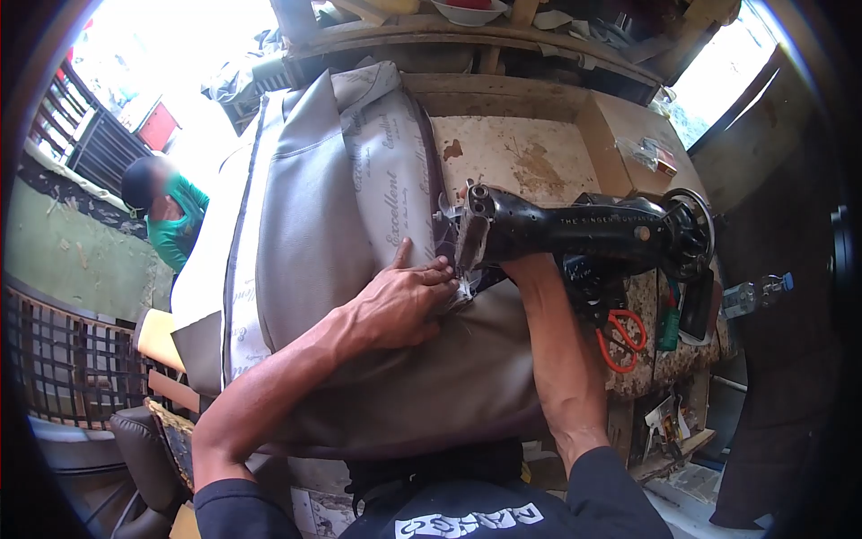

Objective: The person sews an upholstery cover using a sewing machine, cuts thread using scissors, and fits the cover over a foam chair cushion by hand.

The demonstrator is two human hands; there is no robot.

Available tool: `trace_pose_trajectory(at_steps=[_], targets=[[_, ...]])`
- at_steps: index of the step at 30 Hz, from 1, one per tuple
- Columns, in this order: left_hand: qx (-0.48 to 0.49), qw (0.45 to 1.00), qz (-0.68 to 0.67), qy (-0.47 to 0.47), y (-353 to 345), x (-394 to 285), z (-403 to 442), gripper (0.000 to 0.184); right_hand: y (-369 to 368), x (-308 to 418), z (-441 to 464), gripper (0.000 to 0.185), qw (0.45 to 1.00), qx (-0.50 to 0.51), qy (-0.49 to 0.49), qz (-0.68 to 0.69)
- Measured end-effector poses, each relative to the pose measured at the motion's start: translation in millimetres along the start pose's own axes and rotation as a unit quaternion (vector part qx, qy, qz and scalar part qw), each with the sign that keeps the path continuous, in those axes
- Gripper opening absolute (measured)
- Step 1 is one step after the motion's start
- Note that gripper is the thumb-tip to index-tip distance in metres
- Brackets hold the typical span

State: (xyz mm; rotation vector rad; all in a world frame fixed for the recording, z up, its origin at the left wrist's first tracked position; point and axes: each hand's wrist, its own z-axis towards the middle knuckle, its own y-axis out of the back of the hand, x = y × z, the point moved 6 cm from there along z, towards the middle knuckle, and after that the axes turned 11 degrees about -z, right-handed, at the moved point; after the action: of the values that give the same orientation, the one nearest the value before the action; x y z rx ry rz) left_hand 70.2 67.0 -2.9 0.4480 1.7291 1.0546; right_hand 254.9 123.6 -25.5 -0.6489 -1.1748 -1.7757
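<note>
In the head view, the left hand (pixel 404 301) lies flat, fingers loosely spread, pressing the large grey leather-like sheet (pixel 310 198) with printed pale backing beside the needle end of the black metal sewing machine (pixel 584 226). The right hand (pixel 525 264) reaches under the machine's arm, largely hidden; its grip cannot be told. The sheet spreads over the worn wooden bench (pixel 642 370), left of the orange-handled scissors (pixel 626 341) and green plastic tool (pixel 669 328).

Grey-brown material (pixel 310 216), black sewing machine (pixel 575 226), orange-red scissor handles (pixel 628 340).
</note>
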Motion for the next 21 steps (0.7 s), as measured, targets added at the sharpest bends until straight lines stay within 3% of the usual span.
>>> trace_pose_trajectory(at_steps=[3, 4, 5, 6, 7, 8, 9, 12, 16, 18, 19, 20, 21], targets=[[-0.002, 1.0, 0.008, 0.001, 2.3, -1.0, 2.5, 0.069, 10.9, 28.0, -4.8, 0.023, 0.979, -0.043, 0.09, -0.179], [0.004, 1.0, 0.002, 0.004, 4.0, -1.2, 2.9, 0.069, 10.4, 26.0, -4.3, 0.023, 0.979, -0.045, 0.089, -0.18], [0.006, 1.0, 0.003, 0.002, 5.9, -1.6, 3.9, 0.069, 7.4, 11.6, -2.7, 0.025, 0.999, -0.018, 0.007, 0.04], [0.01, 1.0, 0.004, 0.007, 7.0, -1.0, 4.7, 0.069, 0.9, 0.3, -4.5, 0.027, 0.963, 0.01, -0.075, 0.259], [0.014, 1.0, 0.003, 0.013, 6.7, -1.0, 4.4, 0.069, 2.1, 1.3, -8.2, 0.027, 0.963, 0.008, -0.077, 0.259], [0.015, 1.0, 0.004, 0.011, 6.2, 0.1, 4.9, 0.069, 6.8, 10.1, -10.2, 0.03, 0.996, 0.003, -0.015, 0.088], [0.018, 1.0, 0.012, 0.012, 5.3, 2.8, 5.7, 0.068, 7.8, 10.8, -11.4, 0.031, 1.0, 0.003, 0.017, 0.0], [0.013, 1.0, 0.024, 0.011, 7.1, 3.3, 6.7, 0.067, 0.1, -11.1, -16.9, 0.031, 0.943, -0.014, 0.076, -0.323], [0.006, 0.999, 0.025, 0.02, 10.6, 7.3, 7.5, 0.067, -2.0, -18.1, -22.3, 0.03, 0.971, -0.054, 0.072, -0.221], [-0.003, 0.999, 0.031, 0.018, 13.0, 11.3, 10.1, 0.067, -1.9, -9.9, -25.6, 0.031, 0.884, -0.052, 0.142, -0.442], [-0.009, 0.999, 0.033, 0.019, 12.3, 11.8, 9.3, 0.068, -5.6, -21.1, -29.2, 0.031, 0.884, -0.051, 0.141, -0.442], [-0.009, 0.999, 0.035, 0.018, 12.9, 11.7, 10.4, 0.068, -7.7, -43.7, -27.3, 0.033, 0.951, -0.046, 0.088, -0.293], [-0.012, 0.999, 0.039, 0.022, 13.4, 11.5, 10.9, 0.068, -7.4, -48.4, -27.5, 0.034, 0.974, -0.04, 0.06, -0.214]])
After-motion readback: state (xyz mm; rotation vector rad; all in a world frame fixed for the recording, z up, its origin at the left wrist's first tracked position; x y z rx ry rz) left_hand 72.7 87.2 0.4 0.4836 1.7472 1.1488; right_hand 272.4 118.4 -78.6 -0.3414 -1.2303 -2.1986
